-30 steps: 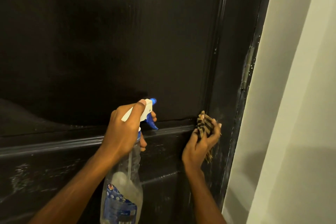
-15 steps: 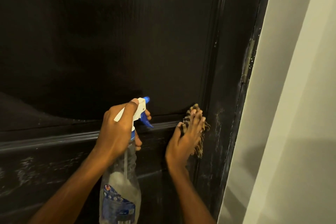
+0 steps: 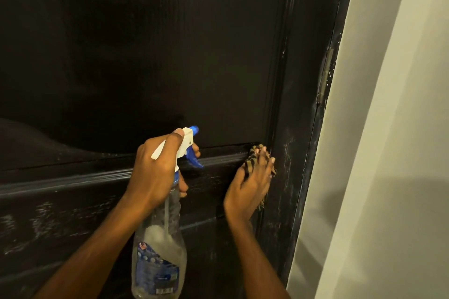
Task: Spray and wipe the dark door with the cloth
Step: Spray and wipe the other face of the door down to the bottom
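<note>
The dark door fills most of the view, with a horizontal moulding across its middle and pale streaks on the lower panel. My left hand grips a clear spray bottle by the neck; its white and blue trigger head points at the door. My right hand presses a striped brown cloth flat against the door, just right of the moulding's end, near the panel's inner edge. The fingers cover most of the cloth.
A black door frame with scuffed paint and a hinge runs down the right of the door. Beyond it stands a pale wall.
My right hand slid the cloth left along the moulding, then back to the right and slightly up. My left hand and the bottle stayed almost still.
</note>
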